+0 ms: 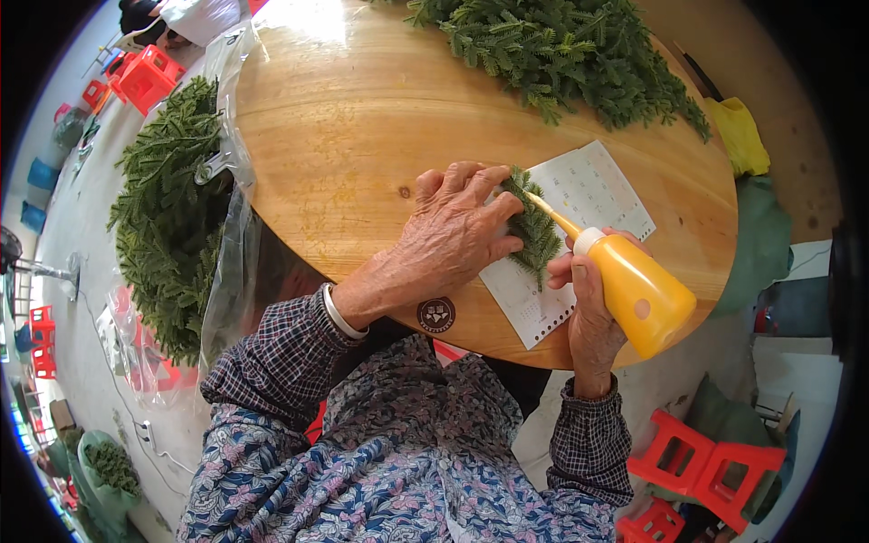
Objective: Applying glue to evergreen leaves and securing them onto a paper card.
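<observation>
My left hand [463, 222] is closed on a small green artificial fir sprig [536, 231] above the table. A yellow squeeze bottle [638, 294] with a long thin nozzle is gripped in my right hand [593, 312], tilted so that its nozzle tip points at the upper part of the sprig. Whether the tip touches the sprig, I cannot tell. Beneath the sprig lies a white printed calendar sheet [602, 190] with a punched edge. Part of the sheet is covered by my hands and the bottle.
A large heap of fir sprigs [561, 54] covers the far right of the round wooden table [335, 154]. At the left, a clear plastic bag [222, 262] surrounds more greenery [167, 222]. Red stools [706, 462] stand at the lower right; a yellow cloth [740, 136] hangs beyond the right table edge.
</observation>
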Motion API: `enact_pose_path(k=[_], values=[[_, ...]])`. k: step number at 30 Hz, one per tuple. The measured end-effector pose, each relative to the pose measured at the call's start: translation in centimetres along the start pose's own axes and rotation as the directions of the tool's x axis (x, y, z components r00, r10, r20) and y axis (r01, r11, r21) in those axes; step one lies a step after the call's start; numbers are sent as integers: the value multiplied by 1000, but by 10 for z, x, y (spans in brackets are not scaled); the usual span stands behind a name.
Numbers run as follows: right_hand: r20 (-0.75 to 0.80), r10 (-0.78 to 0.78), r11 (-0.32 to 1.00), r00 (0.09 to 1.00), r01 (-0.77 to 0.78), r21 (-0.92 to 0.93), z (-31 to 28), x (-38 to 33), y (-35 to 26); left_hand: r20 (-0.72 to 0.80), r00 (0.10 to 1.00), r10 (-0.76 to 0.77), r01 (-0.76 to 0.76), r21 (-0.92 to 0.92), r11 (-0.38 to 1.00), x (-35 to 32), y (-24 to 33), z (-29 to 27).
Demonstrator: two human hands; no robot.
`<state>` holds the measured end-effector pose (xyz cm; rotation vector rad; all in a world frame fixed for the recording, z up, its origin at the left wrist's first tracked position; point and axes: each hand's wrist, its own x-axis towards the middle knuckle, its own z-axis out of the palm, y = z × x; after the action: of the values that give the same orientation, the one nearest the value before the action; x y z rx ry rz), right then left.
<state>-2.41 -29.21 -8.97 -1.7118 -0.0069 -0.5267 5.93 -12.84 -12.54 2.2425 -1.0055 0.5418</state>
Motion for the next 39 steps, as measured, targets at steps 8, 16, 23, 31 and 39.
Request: enact_pose_path(k=[8,16,23,31,39], values=[[64,55,997,996,-58,51,-4,-3,-4,5,1000,-12,12,0,1000,1,1,-2],[6,96,988,995,-96,124,-2,-5,-8,-7,1000,-6,6,11,1000,-1,0,-1],[85,-7,1000,996,6,19,-11,-8,-1,81,995,-60,57,38,998,0,4,-5],[-28,62,986,998,-57,156,-10,-8,0,28,999,-34,33,16,999,-1,1,-3],[-85,80,984,993,-65,168,-9,-14,-3,68,996,-50,47,46,998,-1,3,-5]])
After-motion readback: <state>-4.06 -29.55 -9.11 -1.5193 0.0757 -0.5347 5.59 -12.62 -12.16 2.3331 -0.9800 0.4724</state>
